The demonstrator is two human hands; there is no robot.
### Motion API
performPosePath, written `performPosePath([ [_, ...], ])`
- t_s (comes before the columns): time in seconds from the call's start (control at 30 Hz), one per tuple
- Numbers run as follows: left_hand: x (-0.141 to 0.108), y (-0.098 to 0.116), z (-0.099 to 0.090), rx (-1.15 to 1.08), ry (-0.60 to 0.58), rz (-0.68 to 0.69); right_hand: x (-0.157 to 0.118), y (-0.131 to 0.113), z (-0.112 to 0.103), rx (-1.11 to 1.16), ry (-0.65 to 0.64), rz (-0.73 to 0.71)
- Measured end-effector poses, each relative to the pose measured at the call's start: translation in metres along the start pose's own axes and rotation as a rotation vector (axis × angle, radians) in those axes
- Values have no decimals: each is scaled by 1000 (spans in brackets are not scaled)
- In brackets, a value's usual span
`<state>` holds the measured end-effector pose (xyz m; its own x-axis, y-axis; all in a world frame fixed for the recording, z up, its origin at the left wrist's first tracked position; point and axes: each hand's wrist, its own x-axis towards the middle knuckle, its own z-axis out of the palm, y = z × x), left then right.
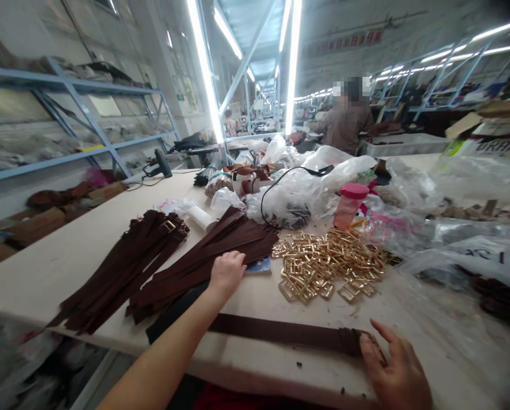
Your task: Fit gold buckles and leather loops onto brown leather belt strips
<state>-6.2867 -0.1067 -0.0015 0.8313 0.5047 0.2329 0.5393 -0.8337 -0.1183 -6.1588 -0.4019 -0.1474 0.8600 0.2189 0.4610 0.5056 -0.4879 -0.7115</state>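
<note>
My left hand (pixel 228 274) reaches across to a fanned pile of dark brown leather straps (pixel 203 245). Its fingers are curled closed over a strap at the pile's near edge, and the fingertips are partly hidden. In front of me a brown belt (pixel 280 331) lies flat along the table's near edge, with a gold buckle (pixel 376 348) at its right end. My right hand (pixel 398 364) holds that buckle end, thumb on top and index finger raised. A heap of loose gold buckles (pixel 331 262) lies just beyond the belt.
Another bundle of brown straps (pixel 126 267) lies at the left, some with buckles. Clear plastic bags (pixel 297 188) and a pink-lidded jar (pixel 351 205) stand behind the buckles. More bags (pixel 485 256) crowd the right. Farther back stands a person (pixel 344 122).
</note>
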Motion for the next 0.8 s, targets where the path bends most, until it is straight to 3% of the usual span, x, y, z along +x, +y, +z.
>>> performPosePath([
  [0.1,15,-11,0,81,-2,-46,2,-1,0,-13,28,-73],
  [0.23,11,-6,6,118,-9,-37,0,-1,-2,-5,-4,-106],
  [0.43,-7,-16,-10,69,-89,-21,9,4,-9,216,-78,107],
  [0.53,-22,-23,-28,-101,-262,-7,26,11,-11,282,-64,140],
  [0.6,-38,-18,-36,-381,-410,4,41,15,-12,247,-50,94],
  [0.7,-68,7,-38,-896,-715,-29,66,24,-19,141,-37,41],
  [0.8,-93,37,-31,-1114,-852,-108,92,46,-38,-34,1,35],
])
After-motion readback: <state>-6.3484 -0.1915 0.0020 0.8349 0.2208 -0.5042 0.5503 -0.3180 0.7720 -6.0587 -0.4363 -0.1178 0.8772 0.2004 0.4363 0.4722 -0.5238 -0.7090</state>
